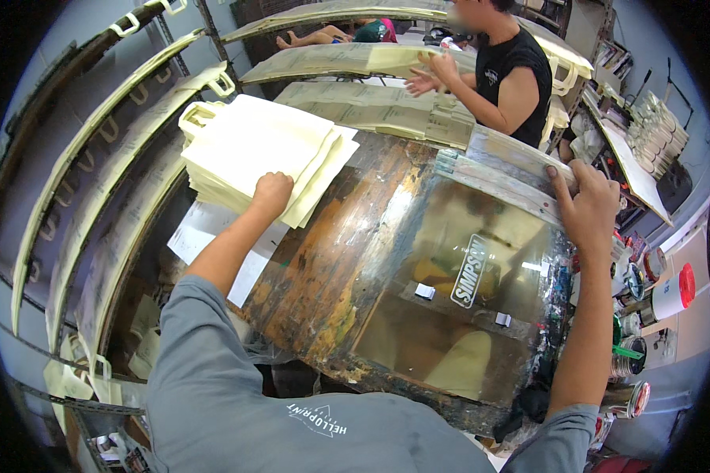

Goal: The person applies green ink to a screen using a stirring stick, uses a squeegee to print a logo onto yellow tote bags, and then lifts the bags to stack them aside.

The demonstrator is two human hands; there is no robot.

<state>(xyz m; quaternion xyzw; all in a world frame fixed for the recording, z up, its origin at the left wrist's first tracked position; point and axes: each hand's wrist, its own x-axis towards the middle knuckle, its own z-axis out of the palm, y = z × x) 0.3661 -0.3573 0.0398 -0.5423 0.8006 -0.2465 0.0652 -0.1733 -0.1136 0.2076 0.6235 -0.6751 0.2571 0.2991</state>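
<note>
My left hand (pixel 274 195) is closed at the near edge of a stack of cream tote bags (pixel 260 146). Its fingers pinch the top tote bag, whose handles point away to the far left. On the worktable to the right lies a glossy, see-through panel (pixel 450 299) with a dark-and-white printed lettering design (pixel 468 272) and two small white tabs. Beyond it, my right hand (pixel 590 201) grips the right end of a pale wooden frame (pixel 521 158), thumb on the near side. The frame's other parts are hard to make out.
Curved racks (pixel 126 150) of bags stand at the left and far side. A co-worker in a black sleeveless top (pixel 513 71) stands beyond the table, both hands raised by a rack. Paint cans (pixel 667 299) crowd the right side. White paper (pixel 229 244) lies below the stack.
</note>
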